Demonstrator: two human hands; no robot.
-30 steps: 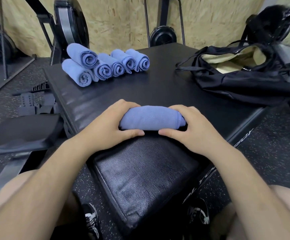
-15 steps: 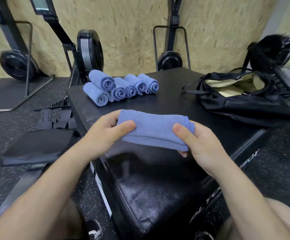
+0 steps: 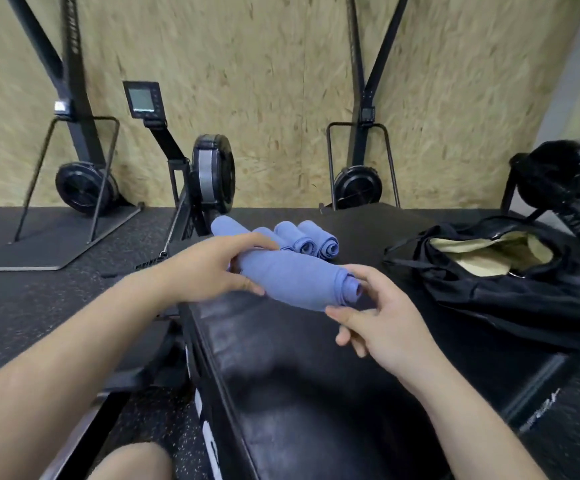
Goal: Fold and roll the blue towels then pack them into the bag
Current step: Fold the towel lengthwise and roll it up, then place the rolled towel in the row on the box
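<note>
A rolled blue towel (image 3: 295,280) is held up above the black padded box (image 3: 302,375). My left hand (image 3: 208,268) grips its left end, thumb under and fingers over. My right hand (image 3: 382,320) is at the roll's right end, thumb touching below it and fingers loosely spread beside the spiral end. Behind the held roll, several rolled blue towels (image 3: 309,239) lie in a pile at the box's far left. The black bag (image 3: 510,271) lies open at the right on the box, its pale lining showing.
Rowing machines stand along the wood-panel wall: a flywheel with a monitor (image 3: 212,178) just behind the box, others at left (image 3: 84,188) and centre (image 3: 357,185). A black fan-like machine (image 3: 558,178) stands at far right. Dark rubber floor surrounds the box.
The rolled towel was lifted off the box's near edge and carried up and forward. My view tilted upward. My right hand loosened from the roll's end.
</note>
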